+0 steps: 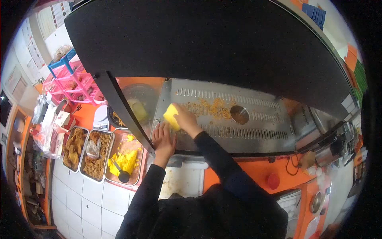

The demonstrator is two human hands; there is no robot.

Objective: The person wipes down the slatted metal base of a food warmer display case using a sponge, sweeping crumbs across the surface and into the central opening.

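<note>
My right hand point(185, 118) grips a yellow sponge point(171, 114) near the left end of a slotted metal tray point(207, 119) inside a display cabinet. Golden crumbs point(217, 108) lie scattered over the tray's middle, right of that hand. A small round metal cup point(240, 114) sits among the crumbs, towards the tray's right half. My left hand point(163, 140) rests with fingers stretched out at the tray's front left corner, just below the sponge and beside the cabinet's black post point(129, 109). It holds nothing that I can see.
The cabinet's large black panel point(207, 44) stands above my hands. Trays of fried chicken point(75, 149), brown pieces point(95, 163) and yellow food with a black scoop point(123, 176) stand at left. Behind them is a pink rack point(75, 83). A red lid point(273, 181) lies on the orange counter point(246, 177).
</note>
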